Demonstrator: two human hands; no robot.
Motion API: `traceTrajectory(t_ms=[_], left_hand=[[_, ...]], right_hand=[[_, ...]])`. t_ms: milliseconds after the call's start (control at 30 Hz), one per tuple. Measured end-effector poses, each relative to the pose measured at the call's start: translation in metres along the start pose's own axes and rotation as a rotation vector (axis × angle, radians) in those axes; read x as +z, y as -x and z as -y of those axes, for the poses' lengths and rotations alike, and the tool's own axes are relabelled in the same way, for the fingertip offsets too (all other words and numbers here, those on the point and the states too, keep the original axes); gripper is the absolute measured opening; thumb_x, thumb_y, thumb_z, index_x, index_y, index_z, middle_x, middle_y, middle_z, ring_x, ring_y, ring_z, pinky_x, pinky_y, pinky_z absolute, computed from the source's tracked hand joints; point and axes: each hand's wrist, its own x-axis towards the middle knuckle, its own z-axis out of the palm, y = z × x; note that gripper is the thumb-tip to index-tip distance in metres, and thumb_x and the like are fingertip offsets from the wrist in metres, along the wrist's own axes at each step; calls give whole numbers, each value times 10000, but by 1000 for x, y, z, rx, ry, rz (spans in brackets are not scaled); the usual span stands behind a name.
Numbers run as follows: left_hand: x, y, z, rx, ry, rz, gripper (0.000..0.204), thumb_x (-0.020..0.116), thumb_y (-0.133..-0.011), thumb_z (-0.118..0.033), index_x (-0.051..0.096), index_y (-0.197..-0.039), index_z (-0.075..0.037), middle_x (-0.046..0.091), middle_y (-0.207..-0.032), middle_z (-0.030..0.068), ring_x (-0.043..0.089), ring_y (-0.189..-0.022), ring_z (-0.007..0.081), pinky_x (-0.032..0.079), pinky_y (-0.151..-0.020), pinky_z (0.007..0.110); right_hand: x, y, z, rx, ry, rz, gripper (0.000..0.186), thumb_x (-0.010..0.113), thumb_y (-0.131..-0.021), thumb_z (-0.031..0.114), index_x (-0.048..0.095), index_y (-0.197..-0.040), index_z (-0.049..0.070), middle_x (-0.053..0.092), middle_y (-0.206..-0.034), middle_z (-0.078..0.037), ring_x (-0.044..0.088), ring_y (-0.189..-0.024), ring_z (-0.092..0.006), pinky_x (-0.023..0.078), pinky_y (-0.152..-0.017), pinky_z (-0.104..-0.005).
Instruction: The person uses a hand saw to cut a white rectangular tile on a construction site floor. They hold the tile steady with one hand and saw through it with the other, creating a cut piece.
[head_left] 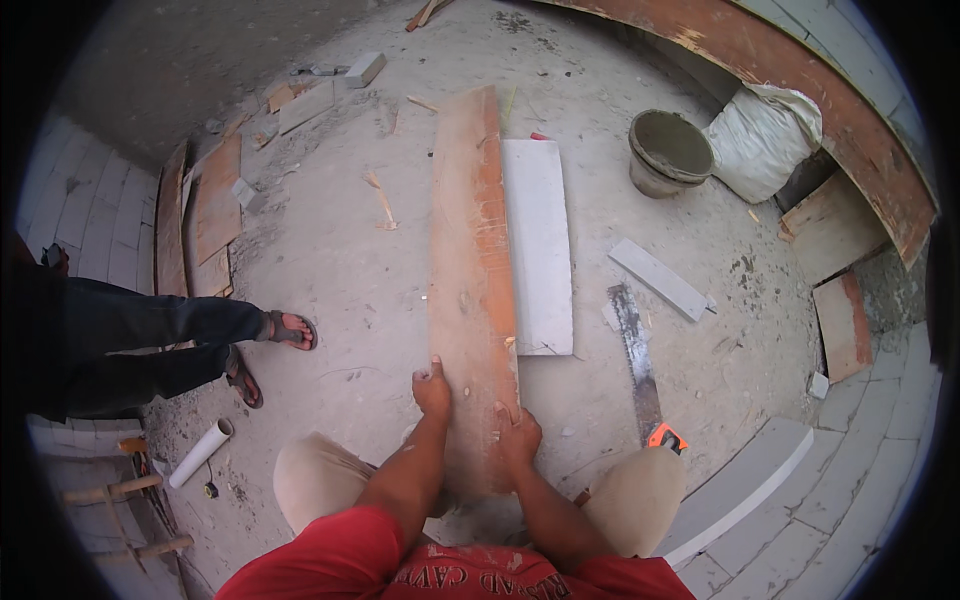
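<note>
Floor (350,240): dusty and grey, it carries nearly everything around you, probably because it gives the broadest working surface.
Plank (465,280): lies lengthwise ahead of you, near end between your knees — a position that likely lets both arms reach its edges evenly. You can't tell from here whether it rests on the floor or partly on the slab.
Co-worker (185,320): legs and sandals show at your left, well apart from the plank, which seems to leave your elbows room.
Slab (540,250): pale and flat, just beside the plank's right edge, running almost parallel to it.
Sack (768,145): white and bulging, next to the bucket, beyond the likely sweep of your arms.
Bucket (652,178): upright near the sack, presumably so it won't spill.
Saw (638,365): flat at your right, orange handle toward your knee — handy for your right arm, by the look of it.
Block (660,280): slim and pale, lying askew above the saw.
Right hand (518,437): holds the plank's right edge, thumb on top; the other fingers are partly hidden.
Left hand (432,392): grips the left edge a little farther up, fingers bent around it; opposed holds should steady the width.
</note>
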Motion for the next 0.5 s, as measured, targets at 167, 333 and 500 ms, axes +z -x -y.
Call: traceTrajectory(t_ms=[167, 333, 500], left_hand=[[-60, -75, -65, 124, 50, -205, 828, 849, -823, -554, 585, -1369, 10, 691, -1309, 253, 647, -1253, 422, 477, -1090, 497], [-111, -158, -119, 318, -139, -168, 1054, 917, -756, -500, 446, -1564, -15, 574, -1498, 247, 536, -1403, 425, 411, -1191, 487], [-115, -187, -118, 275, -180, -209, 983, 884, -811, -458, 444, -1584, -39, 507, -1576, 196, 431, -1489, 407, 399, -1201, 531]], right_hand=[[73, -30, 78, -179, 42, 37, 532, 746, -942, 508, 750, -998, -21, 734, -956, -291, 709, -912, -488, 557, -826, -543], [160, -98, 147, -145, -9, 194, 541, 704, -966, 506, 744, -1129, -8, 738, -1062, -301, 703, -1018, -501, 560, -908, -534], [167, -86, 107, -268, 127, 381, 582, 663, -999, 445, 651, -1366, -6, 700, -1264, -299, 666, -1209, -447, 519, -1046, -497]])
